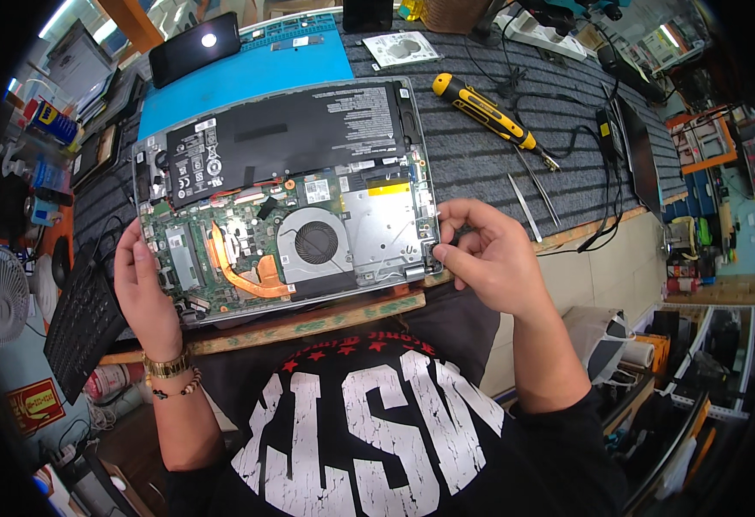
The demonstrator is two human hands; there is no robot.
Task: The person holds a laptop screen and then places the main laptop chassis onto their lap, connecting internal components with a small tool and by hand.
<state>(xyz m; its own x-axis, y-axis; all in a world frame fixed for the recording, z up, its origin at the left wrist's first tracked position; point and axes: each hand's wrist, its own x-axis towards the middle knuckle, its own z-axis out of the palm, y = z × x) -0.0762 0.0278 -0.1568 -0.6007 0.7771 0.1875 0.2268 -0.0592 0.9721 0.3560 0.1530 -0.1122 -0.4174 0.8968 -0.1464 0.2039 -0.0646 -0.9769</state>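
An opened laptop base (386, 228) lies across the front edge of the workbench with its insides facing up. Its flat black battery (287, 129) fills the far half; in the near half are a round cooling fan (317, 243), a copper heat pipe (265, 277) and green circuit board. My left hand (148, 297) holds the left edge, thumb along the side, other fingers partly hidden. At the near right corner my right hand (494, 258) is closed, thumb and fingers pinching the edge beside the hinge. Whether a small part sits between those fingertips cannot be made out.
Right of the laptop lie a yellow-and-black screwdriver (485, 112) and tweezers (525, 207). Behind are a blue mat (308, 69), a phone (195, 52) and a hard drive (400, 50). A black keyboard (89, 314) leans at left; black cables (586, 228) hang over the right edge.
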